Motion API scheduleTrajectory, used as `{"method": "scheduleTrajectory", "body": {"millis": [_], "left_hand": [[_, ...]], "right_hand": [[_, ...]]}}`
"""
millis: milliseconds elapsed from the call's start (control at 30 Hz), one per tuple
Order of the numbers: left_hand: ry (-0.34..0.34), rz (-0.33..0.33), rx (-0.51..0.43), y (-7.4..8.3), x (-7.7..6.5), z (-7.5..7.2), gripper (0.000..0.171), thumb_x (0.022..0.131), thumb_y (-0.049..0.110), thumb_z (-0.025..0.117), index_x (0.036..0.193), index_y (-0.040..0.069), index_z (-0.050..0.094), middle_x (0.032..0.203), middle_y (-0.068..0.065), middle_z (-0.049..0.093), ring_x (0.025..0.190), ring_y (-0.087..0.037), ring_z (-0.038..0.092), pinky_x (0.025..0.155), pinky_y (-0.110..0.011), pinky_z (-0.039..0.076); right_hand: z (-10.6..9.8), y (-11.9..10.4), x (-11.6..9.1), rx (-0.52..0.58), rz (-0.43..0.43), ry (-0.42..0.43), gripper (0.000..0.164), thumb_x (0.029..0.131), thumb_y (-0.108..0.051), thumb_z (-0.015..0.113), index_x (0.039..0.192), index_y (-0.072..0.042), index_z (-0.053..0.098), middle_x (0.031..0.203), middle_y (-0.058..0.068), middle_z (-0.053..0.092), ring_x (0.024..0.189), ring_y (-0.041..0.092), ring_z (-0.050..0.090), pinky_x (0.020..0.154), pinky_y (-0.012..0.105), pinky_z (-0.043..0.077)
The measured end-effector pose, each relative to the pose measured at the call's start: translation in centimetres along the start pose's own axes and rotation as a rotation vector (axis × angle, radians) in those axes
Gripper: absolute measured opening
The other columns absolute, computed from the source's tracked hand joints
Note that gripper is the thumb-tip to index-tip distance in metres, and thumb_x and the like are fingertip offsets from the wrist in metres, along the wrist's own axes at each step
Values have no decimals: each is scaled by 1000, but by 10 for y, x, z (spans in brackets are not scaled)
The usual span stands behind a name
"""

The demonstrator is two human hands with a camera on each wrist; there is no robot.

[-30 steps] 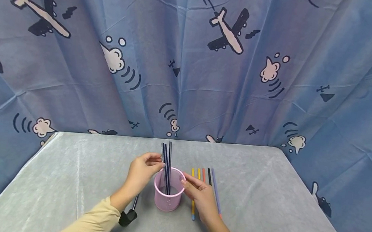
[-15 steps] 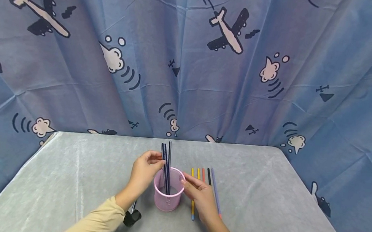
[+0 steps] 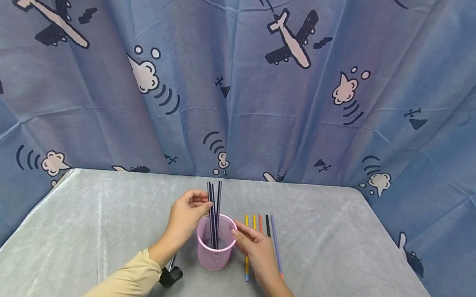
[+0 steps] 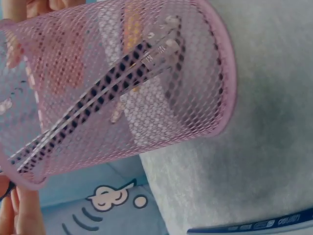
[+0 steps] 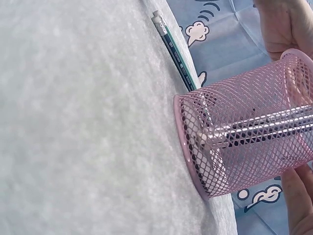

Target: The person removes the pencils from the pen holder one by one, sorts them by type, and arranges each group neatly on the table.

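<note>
A pink mesh pencil holder [image 3: 213,261] stands upright on the table in the head view. Several dark pencils [image 3: 216,214] lean in it, with their pale eraser ends [image 4: 168,46] down, seen through the mesh. My left hand [image 3: 184,216] is at the holder's left rim, thumb and fingers pinching the pencils near their upper part. From the right, my right hand [image 3: 259,251] grips the rim, thumb at the near side and fingers behind. In the right wrist view the left hand [image 5: 288,24] shows beyond the holder, the right hand's fingers [image 5: 296,196] below it.
Several coloured sticks, among them a purple one [image 3: 276,246] and a yellow one with a blue end [image 3: 247,269], lie beside and under the right hand. One dark pencil [image 5: 176,56] lies left of the holder, partly behind the left wrist. A patterned curtain [image 3: 244,95] hangs behind the table [image 3: 359,280].
My left hand has shifted slightly up and right, and the tops of the pencils have moved a little apart. The right hand and the pencil holder have stayed in place.
</note>
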State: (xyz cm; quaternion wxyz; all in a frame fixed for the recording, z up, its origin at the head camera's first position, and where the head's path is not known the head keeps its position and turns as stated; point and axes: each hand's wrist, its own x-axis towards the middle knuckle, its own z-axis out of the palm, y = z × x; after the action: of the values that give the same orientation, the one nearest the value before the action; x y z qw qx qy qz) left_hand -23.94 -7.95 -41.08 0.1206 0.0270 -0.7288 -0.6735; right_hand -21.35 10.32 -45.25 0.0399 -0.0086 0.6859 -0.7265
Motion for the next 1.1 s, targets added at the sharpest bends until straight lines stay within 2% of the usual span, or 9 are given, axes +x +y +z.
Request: {"method": "scheduleTrajectory", "body": {"millis": [367, 700, 900, 1100], "left_hand": [[0, 36, -43, 20, -3, -9, 25, 88, -2, 68, 112, -9, 63, 108, -26, 67, 89, -12, 66, 78, -19, 62], [17, 67, -88, 44, -4, -21, 26, 88, -4, 68, 113, -7, 62, 108, -23, 66, 85, -6, 66, 78, -20, 62], [31, 103, -136, 57, -7, -28, 25, 88, -6, 68, 112, -9, 61, 105, -19, 66, 84, -3, 67, 79, -21, 62], [38, 105, -131, 66, -10, -41, 25, 89, -4, 68, 114, -7, 61, 102, -11, 65, 86, -5, 68, 80, -22, 63]], "right_hand": [[0, -2, -1, -19, -6, 6, 39, 92, -12, 69, 127, 5, 64, 127, 19, 68, 104, 9, 69, 86, 21, 60], [0, -1, -1, 4, -10, -3, 40, 93, -10, 68, 128, 7, 62, 127, 21, 67, 97, 0, 67, 84, 17, 59], [0, 0, 0, 8, -7, -3, 40, 93, -10, 68, 128, 7, 62, 127, 21, 67, 97, 0, 67, 84, 17, 59], [0, -1, -1, 4, -6, -6, 40, 93, -11, 68, 128, 7, 62, 128, 21, 67, 99, 2, 67, 86, 18, 59]]}}
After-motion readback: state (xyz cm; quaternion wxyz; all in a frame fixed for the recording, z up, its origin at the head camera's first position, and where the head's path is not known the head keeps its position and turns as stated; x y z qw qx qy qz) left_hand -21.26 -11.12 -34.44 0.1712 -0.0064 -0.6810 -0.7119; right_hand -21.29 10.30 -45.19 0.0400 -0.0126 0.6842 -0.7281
